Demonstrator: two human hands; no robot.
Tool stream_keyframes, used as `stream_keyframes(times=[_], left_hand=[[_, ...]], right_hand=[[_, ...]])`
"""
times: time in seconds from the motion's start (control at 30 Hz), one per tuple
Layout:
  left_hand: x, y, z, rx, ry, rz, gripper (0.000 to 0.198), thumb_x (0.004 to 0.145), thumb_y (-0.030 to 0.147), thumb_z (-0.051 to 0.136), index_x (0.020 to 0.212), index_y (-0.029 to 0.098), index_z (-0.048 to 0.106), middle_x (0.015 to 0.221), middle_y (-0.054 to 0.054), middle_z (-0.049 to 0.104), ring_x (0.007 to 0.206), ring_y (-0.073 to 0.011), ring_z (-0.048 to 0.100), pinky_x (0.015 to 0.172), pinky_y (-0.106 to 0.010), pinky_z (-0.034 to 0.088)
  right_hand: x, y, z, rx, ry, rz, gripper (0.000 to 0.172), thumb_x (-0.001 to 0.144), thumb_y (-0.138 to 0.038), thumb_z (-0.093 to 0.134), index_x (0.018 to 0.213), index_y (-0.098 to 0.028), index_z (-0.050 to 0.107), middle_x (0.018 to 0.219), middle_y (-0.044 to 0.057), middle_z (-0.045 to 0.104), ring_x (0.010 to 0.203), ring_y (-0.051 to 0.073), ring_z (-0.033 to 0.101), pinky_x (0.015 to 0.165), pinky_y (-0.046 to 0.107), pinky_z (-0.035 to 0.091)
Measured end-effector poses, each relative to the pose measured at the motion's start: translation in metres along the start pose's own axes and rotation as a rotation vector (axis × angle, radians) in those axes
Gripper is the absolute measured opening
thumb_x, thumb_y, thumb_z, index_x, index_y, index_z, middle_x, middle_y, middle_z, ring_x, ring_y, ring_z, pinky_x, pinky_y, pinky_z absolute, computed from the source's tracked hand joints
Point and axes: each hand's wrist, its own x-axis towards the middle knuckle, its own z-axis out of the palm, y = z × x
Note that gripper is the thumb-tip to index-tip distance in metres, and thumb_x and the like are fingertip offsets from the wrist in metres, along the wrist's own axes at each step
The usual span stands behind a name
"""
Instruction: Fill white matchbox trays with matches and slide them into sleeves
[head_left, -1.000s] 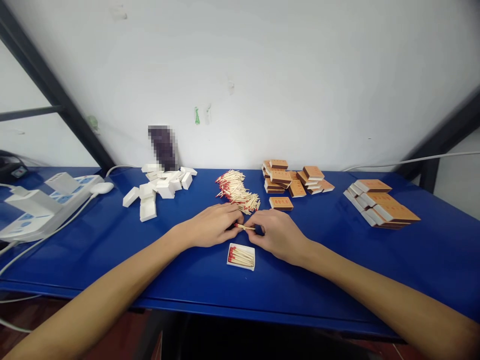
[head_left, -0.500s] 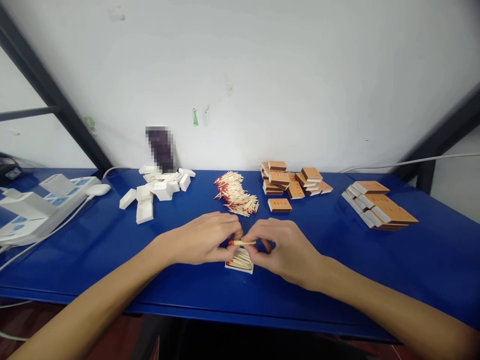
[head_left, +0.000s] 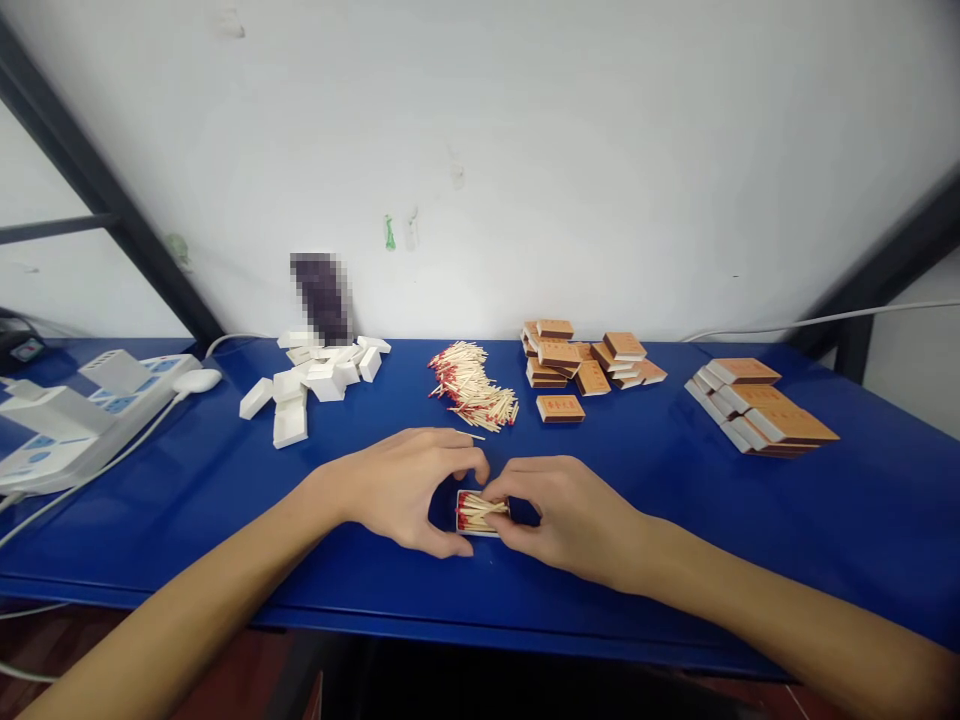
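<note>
A small white tray [head_left: 480, 512] full of red-tipped matches lies on the blue table [head_left: 675, 520], near its front edge. My left hand [head_left: 405, 485] curls round the tray's left end, thumb and fingers closed on it. From the other side my right hand [head_left: 570, 515] pinches the tray's right end, fingertips resting on the matches. A loose heap of matches [head_left: 471, 384] lies just beyond the hands, with one stray match beside it.
Empty white trays [head_left: 315, 380] are piled at the back left. Orange matchbox sleeves [head_left: 581, 362] sit behind the heap, and a row of closed boxes [head_left: 761, 405] lies at the right. A white power strip [head_left: 82, 410] with cables occupies the far left.
Both hands carried a small bunch of matches from near the heap back toward me, laid it in the tray, and now close on the tray's two ends.
</note>
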Motion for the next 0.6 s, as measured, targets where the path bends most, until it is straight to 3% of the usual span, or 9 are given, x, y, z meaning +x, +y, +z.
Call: stream_keyframes(times=[0.27, 0.6], left_hand=[[0.004, -0.007, 0.007, 0.027, -0.017, -0.003, 0.034, 0.072, 0.046, 0.074, 0.087, 0.019, 0.059, 0.079, 0.001, 0.059, 0.071, -0.0152, 0.054, 0.064, -0.026, 0.038], [0.003, -0.006, 0.012, 0.152, 0.025, 0.032, 0.034, 0.073, 0.049, 0.070, 0.085, 0.019, 0.059, 0.077, 0.000, 0.059, 0.069, -0.0167, 0.056, 0.067, -0.030, 0.041]], right_hand=[[0.000, 0.001, -0.004, -0.032, -0.074, 0.021, 0.013, 0.088, -0.018, 0.061, 0.085, -0.018, 0.073, 0.085, 0.002, 0.064, 0.066, 0.010, 0.058, 0.059, 0.023, 0.040], [0.001, 0.001, -0.008, -0.027, -0.032, -0.011, 0.012, 0.085, -0.019, 0.059, 0.080, -0.017, 0.070, 0.081, 0.002, 0.061, 0.063, 0.010, 0.052, 0.059, 0.024, 0.039]])
